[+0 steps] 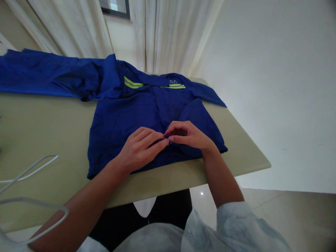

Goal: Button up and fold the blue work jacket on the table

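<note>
A blue work jacket [123,122] lies flat on the table, front facing up, with yellow-green reflective stripes [133,84] across the chest. My left hand [140,150] and my right hand [189,134] meet at its centre front. Fingertips of both pinch the front opening of the jacket [166,138], and any button or fastening there is hidden by my fingers. One sleeve [39,73] stretches far to the left, and the other [196,119] folds in beside my right hand.
The beige table [47,122] has a corner and edge at the right, beyond which lies a tiled floor [275,217]. A white cable [31,171] loops at the table's left front. White curtains [157,35] hang behind.
</note>
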A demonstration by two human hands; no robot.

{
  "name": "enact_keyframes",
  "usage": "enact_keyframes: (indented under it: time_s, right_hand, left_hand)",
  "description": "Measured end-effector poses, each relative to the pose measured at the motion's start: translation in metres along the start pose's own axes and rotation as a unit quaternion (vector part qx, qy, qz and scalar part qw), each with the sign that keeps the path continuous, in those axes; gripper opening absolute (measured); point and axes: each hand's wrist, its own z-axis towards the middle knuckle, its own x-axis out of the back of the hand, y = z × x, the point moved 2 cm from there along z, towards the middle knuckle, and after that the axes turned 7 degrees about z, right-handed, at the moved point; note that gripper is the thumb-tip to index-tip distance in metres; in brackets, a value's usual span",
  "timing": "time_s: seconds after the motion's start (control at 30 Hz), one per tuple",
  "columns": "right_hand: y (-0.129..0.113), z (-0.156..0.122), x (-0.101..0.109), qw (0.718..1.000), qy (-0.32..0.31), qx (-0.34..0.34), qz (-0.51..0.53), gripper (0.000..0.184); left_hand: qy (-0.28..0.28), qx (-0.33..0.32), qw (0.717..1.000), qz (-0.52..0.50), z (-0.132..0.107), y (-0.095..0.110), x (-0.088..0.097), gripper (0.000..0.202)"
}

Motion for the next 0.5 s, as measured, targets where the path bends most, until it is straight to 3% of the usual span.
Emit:
enact_keyframes:
  time_s: [0.17,0.5]
  right_hand:
    - [-0.003,-0.002,0.000,1.000,0.019,0.012,-0.016,0.022]
    - [0.002,-0.003,0.002,0.998,-0.051,-0.040,-0.024,0.025]
  left_hand:
    - [0.007,-0.036,0.999,0.020,0.003,0.003,0.003,0.017]
    - [0.025,-0.103,0.993,0.046,0.008,0.007,0.010,0.013]
